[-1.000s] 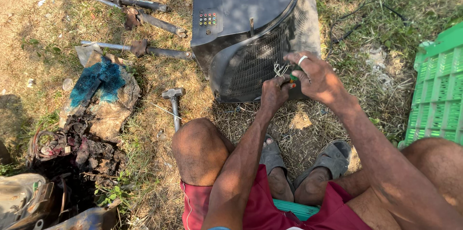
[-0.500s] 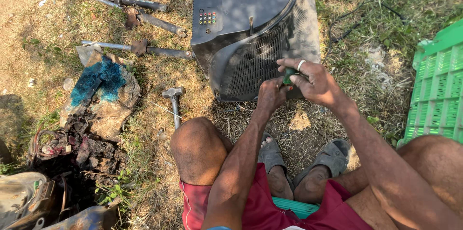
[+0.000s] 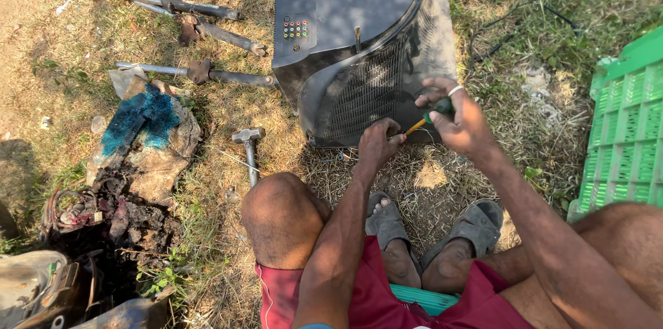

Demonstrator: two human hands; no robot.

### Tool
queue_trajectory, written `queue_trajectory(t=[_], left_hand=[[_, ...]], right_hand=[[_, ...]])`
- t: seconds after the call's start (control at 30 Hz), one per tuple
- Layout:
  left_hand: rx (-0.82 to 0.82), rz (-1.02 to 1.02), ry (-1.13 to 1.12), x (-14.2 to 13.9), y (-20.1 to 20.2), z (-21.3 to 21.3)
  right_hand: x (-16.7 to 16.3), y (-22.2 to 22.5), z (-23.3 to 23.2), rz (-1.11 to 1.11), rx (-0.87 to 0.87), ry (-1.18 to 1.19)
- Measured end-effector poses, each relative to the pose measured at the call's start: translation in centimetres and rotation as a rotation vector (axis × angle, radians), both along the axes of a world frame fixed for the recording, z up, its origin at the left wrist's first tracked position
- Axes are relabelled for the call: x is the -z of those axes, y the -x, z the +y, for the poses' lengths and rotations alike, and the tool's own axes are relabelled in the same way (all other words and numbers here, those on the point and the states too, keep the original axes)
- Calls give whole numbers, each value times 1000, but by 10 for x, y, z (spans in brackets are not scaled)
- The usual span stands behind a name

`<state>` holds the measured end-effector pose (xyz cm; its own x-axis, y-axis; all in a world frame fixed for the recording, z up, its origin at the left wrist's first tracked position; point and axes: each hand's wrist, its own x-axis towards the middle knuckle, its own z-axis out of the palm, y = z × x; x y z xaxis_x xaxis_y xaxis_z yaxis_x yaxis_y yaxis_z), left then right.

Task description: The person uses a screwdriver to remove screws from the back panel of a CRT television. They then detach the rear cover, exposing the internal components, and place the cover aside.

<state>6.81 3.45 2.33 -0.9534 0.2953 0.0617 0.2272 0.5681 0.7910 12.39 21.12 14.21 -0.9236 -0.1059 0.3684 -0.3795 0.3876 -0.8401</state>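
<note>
So the right hand (image 3: 464,122) is clenched round the green-handled screwdriver with the yellow shank (image 3: 423,120), while the left hand (image 3: 376,144) pinches its tip against the lower edge of the dark grey plastic TV back shell (image 3: 359,32) lying on the grass. That shell's probably bulky, light and brittle, so I'd grip the rim. Half a second back, both hands sat higher and closer together.

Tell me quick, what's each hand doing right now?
Left hand: closed around the tip end of the screwdriver, against the grey TV casing.
Right hand: closed on the screwdriver's green handle.
</note>
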Motion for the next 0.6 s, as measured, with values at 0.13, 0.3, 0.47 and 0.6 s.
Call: queue_trajectory(t=[0.13,0.3,0.47,0.6], left_hand=[[-430,-350,32,18,-9,-16],[-1065,-365,-102,39,2,-57],[-1210,-671,-1017,41,26,-98],[-1243,-686,-1126,39,35,-101]], right_hand=[[26,6,-5,7,216,-29],[48,23,16,-209,399,547],[104,18,46,-767,944,690],[157,-3,56,-982,1085,645]])
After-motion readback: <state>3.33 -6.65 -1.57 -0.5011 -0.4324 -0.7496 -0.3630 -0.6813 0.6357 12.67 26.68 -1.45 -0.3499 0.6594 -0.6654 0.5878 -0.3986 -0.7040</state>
